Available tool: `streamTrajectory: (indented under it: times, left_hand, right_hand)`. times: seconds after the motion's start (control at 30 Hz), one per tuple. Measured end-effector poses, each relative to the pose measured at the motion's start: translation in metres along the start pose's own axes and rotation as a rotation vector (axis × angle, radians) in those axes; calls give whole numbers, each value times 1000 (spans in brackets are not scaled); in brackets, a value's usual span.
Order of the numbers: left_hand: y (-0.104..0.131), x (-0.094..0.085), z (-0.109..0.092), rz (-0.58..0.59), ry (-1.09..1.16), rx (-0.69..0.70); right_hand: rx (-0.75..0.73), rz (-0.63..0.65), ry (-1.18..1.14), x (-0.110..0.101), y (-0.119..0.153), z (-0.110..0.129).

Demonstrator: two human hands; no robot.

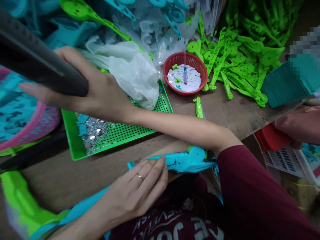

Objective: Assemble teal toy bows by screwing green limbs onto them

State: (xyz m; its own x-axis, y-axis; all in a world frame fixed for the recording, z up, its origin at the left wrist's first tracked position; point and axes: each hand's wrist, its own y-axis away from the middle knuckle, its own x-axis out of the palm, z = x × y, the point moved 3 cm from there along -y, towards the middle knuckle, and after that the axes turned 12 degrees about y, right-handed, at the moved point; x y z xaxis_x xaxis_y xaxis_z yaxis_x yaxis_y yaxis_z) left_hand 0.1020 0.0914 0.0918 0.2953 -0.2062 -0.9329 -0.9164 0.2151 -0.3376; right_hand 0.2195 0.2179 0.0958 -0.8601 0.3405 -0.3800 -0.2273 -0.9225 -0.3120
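My right hand [97,90] reaches across to the left, its fingers wrapped round a long dark grey bar-shaped object [47,63] that runs out of view at the upper left. What kind of thing it is I cannot tell. Below, my left hand [140,186], with a ring on one finger, presses its fingertips on a blue plastic part [190,160] at the table's near edge. That part has a rounded end at the right, where some green shows behind it. Under my right forearm stands a green perforated tray [130,135] with small silver metal pieces [96,131] in it.
A red basket [166,80] holds whitish flat pieces and a screwdriver [185,75]. Green plastic parts [232,63] heap up at the right; a clear plastic bag [135,70] lies over the tray. A pink basket [43,116] stands left. Another person's arm [297,123] shows at right.
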Motion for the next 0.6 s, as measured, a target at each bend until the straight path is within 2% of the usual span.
streamTrajectory:
  times: [0.2, 0.43, 0.6]
  left_hand:
    - [5, -1, -3, 14, 78, 17]
    - [7, 0, -7, -23, 62, -30]
    - [6, 0, -2, -10, 159, -100]
  right_hand:
    - [90, 86, 2, 3, -4, 0]
    - [56, -1, -27, 6, -5, -3]
    - [99, 38, -96, 10, -7, -6]
